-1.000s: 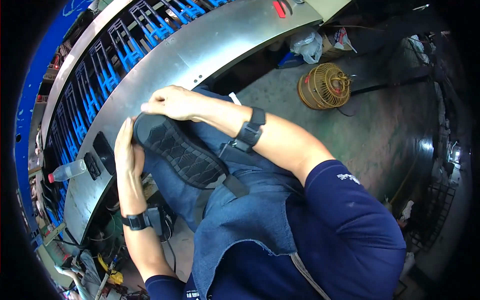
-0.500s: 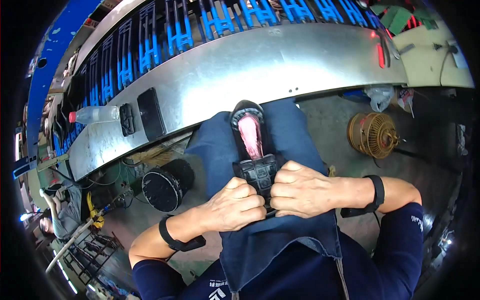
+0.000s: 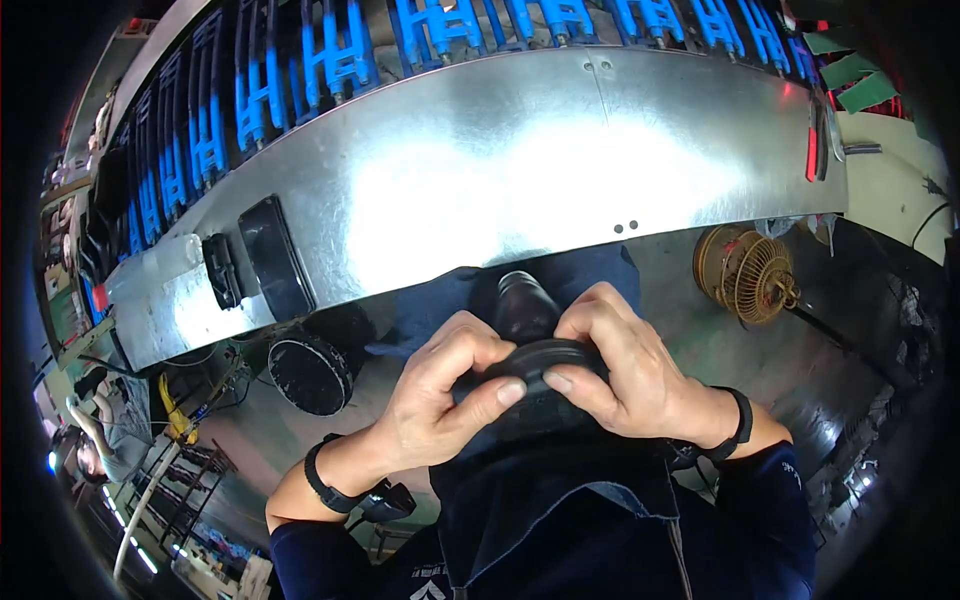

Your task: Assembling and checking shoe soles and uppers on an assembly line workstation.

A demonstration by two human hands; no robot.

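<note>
A black shoe (image 3: 527, 312), as it looks to be, is held above the lap, between the two hands. Its thick dark rim (image 3: 553, 352) is turned toward the body, and its glossy rounded part points away, toward the bench. The left hand (image 3: 450, 375) and the right hand (image 3: 628, 368) are both clamped on this rim, one at each side: the thumbs lie on the near face, close together but apart, and the fingers curl around the far side.

I judge the rim to be rubbery, firm but able to bend, and not fragile. The glossy part may be slippery, so the rim seems the better place for holding. The weight is probably moderate.

Just beyond the grip are the blue trousers (image 3: 612, 275), then the metal bench (image 3: 560, 190). To the left of the grip stands a dark bucket (image 3: 312, 375); farther left, on the bench, lies a black phone (image 3: 276, 256). To the right, well apart, is a caged fan (image 3: 757, 285).
</note>
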